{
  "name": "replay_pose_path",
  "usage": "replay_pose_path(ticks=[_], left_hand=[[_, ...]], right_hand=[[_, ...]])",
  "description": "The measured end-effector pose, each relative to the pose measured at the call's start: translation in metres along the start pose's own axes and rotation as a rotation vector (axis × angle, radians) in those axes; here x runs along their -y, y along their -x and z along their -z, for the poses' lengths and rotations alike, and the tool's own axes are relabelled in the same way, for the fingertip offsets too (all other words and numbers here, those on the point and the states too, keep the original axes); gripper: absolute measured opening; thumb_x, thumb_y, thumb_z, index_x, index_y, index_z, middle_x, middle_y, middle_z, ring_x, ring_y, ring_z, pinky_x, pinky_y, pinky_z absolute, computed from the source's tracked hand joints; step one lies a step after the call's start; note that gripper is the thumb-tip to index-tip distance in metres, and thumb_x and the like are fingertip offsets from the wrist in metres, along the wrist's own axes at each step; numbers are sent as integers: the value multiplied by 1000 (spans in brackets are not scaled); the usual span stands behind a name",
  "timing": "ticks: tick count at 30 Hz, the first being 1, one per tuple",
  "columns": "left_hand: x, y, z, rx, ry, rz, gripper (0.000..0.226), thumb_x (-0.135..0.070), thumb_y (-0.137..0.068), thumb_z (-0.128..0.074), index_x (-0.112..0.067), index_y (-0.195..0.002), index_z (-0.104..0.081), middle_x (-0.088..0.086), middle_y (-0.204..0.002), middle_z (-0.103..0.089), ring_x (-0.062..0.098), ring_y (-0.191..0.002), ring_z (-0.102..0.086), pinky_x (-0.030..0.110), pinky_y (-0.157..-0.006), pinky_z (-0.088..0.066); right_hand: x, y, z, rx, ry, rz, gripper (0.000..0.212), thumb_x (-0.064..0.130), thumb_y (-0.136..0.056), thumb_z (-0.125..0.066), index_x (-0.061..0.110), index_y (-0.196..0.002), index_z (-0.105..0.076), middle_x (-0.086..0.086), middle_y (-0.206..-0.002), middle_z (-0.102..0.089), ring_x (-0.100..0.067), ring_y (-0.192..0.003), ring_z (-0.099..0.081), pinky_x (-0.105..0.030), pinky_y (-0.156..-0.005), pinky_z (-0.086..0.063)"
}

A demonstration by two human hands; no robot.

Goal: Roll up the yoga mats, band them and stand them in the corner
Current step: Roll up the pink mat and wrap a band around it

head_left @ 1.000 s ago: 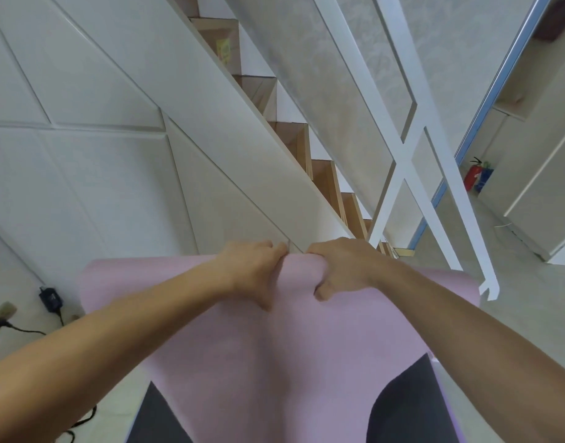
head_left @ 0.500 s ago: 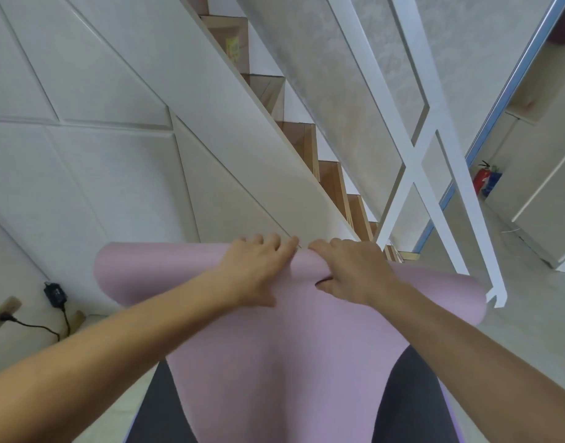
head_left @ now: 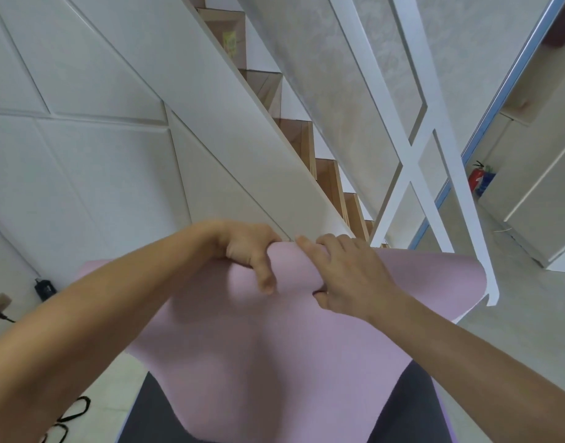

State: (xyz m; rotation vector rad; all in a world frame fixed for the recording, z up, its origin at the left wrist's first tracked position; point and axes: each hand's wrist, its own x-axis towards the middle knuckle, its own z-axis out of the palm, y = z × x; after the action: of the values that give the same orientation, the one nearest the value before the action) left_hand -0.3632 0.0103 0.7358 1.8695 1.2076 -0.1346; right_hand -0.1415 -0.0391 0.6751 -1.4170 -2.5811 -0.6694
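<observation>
Gripping the far edge of the pink yoga mat [head_left: 274,346] — left hand [head_left: 246,251] curled over, right hand [head_left: 345,279] pinching; uneven pull likely to skew the roll.

Bright, even daylight; soft shadows, wide-angle edge bending, slight softness.

We reach both bare forearms forward, our left hand [head_left: 247,254] curled with the thumb pointing down, our right hand [head_left: 345,276] beside it, fingers bent, both gripping
</observation>
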Motion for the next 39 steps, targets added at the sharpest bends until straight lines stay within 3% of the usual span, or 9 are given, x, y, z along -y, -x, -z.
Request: replay_pose_path(ticks=[5, 7, 12, 16, 19, 23, 28, 32, 39], left_hand=[[5, -1, -7, 78, -49, 20, 67, -16, -55, -90, -16, -118, -65, 3, -110, -73, 25, -100, -71, 46, -87, -59], [5, 1, -18, -55, -298, 22, 74, -27, -61, -89, -24, -126, -54, -3, -116, -66, 22, -104, -65, 37, -89, -56], [7, 6, -66, -599, -953, -18, 78, -40, -73, -69, -24, -139, -32, 2, -113, -52, 29, -97, -58, 33, -65, -34], [10, 1, -55, -614, -834, -15, 63, -35, -73, -68, -26, -129, -40, 2, -110, -59, 29, -95, -62, 32, -64, -37], [7, 0, -27, -402, -626, -7, 66, -37, -63, -79, -30, -123, -51, -3, -107, -66, 26, -96, -64, 30, -69, -44], [1, 0, -10, -203, -405, 2, 66, -30, -59, -88, -29, -118, -57, -6, -109, -67, 20, -93, -63, 32, -81, -55], [6, 3, -35, -442, -835, -22, 95, -46, -64, -81, -31, -143, -32, -2, -117, -55, 25, -101, -60, 32, -75, -44], [14, -2, -39, -658, -948, -58, 76, -41, -69, -71, -26, -135, -36, 1, -108, -53, 27, -91, -59, 32, -62, -35], [6, -2, 9, -366, -597, 8, 69, -38, -57, -86, -31, -118, -54, -5, -103, -65, 22, -94, -62, 33, -79, -52]], right_hand=[[1, -8, 6, 30, -81, 42, 80, 44, -56, -79, 29, -131, -55, 6, -79, -49, -19, -62, -42, -25, -50, -24], [-4, -15, 15, 210, -204, 20, 71, 43, -66, -73, 37, -132, -48, 13, -74, -39, -16, -69, -43, -26, -51, -21], [-26, -30, 24, 411, -468, -46, 75, 43, -69, -75, 47, -136, -43, 15, -97, -65, -12, -88, -58, -28, -69, -37], [-18, -20, 16, 322, -273, -2, 96, 57, -71, -73, 41, -152, -23, 9, -126, -53, -19, -112, -56, -32, -81, -42], [-5, -4, -1, 155, -26, 22, 116, 65, -61, -82, 25, -152, -21, -6, -128, -57, -29, -103, -60, -41, -82, -50], [-1, -12, 3, 148, -90, -2, 89, 55, -77, -74, 32, -148, -25, -2, -118, -59, -26, -99, -60, -35, -71, -42], [-18, -33, 20, 323, -364, -95, 73, 47, -75, -73, 44, -140, -41, 9, -111, -67, -17, -101, -63, -29, -71, -35], [-25, -47, 28, 420, -437, -126, 71, 47, -72, -78, 43, -135, -45, 14, -101, -62, -16, -100, -61, -30, -71, -36], [-1, -26, 19, 240, -20, -46, 114, 61, -73, -74, 26, -157, -5, -4, -136, -46, -28, -112, -52, -38, -81, -44]])
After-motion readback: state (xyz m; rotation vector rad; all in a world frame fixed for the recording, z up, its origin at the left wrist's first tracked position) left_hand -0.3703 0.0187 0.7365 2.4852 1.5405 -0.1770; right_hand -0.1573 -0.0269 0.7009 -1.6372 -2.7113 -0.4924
